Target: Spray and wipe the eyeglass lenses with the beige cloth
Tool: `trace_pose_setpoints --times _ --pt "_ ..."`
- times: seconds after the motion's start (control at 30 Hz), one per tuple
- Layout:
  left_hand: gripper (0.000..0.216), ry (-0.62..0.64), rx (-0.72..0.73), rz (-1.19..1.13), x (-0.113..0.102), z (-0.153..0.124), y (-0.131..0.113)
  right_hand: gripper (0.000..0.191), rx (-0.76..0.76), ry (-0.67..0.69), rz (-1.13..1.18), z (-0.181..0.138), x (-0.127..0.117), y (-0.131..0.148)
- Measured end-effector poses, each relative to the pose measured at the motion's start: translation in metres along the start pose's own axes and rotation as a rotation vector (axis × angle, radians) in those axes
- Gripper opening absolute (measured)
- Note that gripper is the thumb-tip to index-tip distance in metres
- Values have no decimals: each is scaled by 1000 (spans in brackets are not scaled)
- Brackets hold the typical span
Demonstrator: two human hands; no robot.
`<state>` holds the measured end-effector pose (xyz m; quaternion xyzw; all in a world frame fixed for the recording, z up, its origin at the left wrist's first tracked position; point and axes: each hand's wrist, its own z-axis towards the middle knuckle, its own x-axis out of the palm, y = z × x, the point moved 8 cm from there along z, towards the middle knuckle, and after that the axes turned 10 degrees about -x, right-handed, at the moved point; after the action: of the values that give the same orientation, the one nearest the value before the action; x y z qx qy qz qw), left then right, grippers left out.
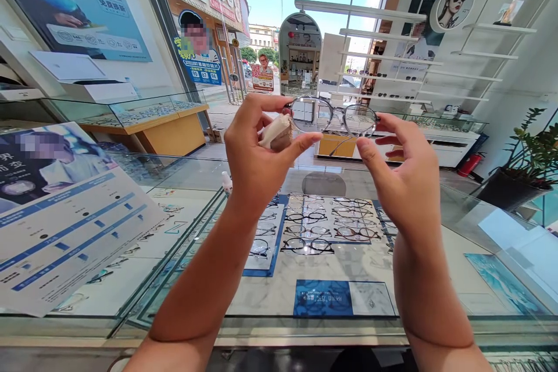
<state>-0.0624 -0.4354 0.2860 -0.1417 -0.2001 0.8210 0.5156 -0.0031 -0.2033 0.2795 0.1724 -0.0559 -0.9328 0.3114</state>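
Note:
I hold a pair of round, thin-rimmed glasses up at eye level, above a glass display counter. My left hand pinches the left lens between thumb and fingers and also keeps a folded pale cloth in its palm. My right hand pinches the right end of the frame by the hinge. One temple arm hangs down below the lenses.
Inside the counter lie rows of glasses on trays and a blue card. A printed leaflet rests on the glass at left. A small white bottle stands behind my left wrist. A potted plant sits right.

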Motion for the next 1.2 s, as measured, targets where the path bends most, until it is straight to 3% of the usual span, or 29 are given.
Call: trace_pose_setpoints --times 0.27,0.7,1.2 --pt "61 -9 4 -13 -2 -3 4 53 19 23 1 -1 4 -3" --pt "46 44 -10 -31 6 4 9 46 -45 -182 2 -3 -4 16" --pt "58 80 -2 -108 14 1 20 40 -157 -261 7 -3 -10 28"
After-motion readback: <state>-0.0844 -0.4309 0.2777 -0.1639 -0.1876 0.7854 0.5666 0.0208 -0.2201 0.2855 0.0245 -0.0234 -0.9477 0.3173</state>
